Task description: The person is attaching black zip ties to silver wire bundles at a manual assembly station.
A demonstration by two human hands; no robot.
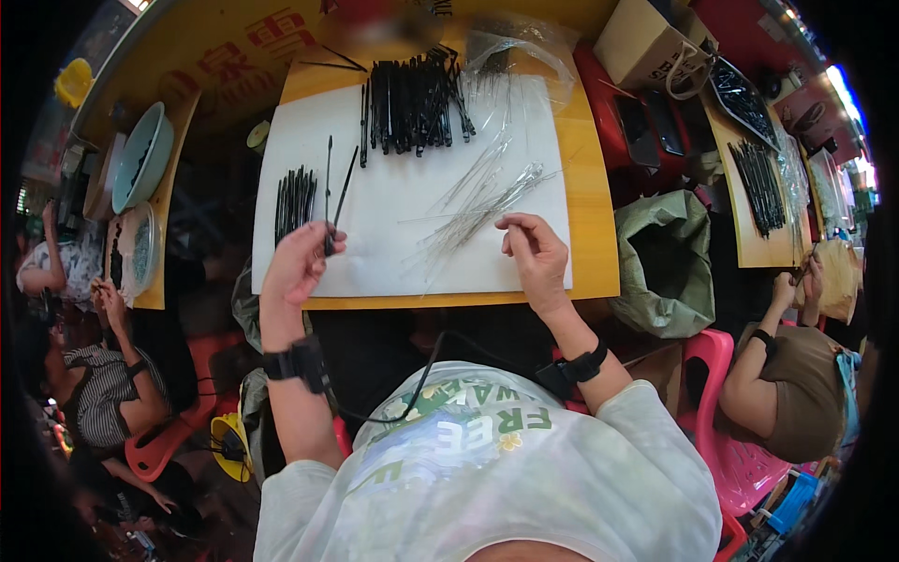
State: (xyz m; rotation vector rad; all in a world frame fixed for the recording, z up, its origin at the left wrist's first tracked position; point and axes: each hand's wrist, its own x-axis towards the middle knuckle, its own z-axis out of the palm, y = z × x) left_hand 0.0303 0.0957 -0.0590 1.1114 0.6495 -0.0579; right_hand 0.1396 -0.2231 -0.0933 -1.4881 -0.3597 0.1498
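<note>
My left hand (pixel 304 262) is closed around thin black sticks (pixel 329 183) that point up from its fingertips over the white board (pixel 393 253). Two of them show, leaning slightly apart. Beside that hand, on the left of the board, lies a small row of black sticks (pixel 296 199). A larger pile of black sticks (pixel 412 103) covers the board's far edge. My right hand (pixel 536 258) hovers at the board's near right, its fingers curled in a pinch; anything in them is too fine to make out. Just left of it lies a loose bundle of thin silvery wires (pixel 482 211).
A transparent bag (pixel 520 56) lies at the far right of the wooden table (pixel 590 215). To its right stand an open green sack (pixel 660 262) and a paper bag (pixel 646 47). People work at side tables; the right one bears black sticks (pixel 757 187), the left one a basin (pixel 142 159).
</note>
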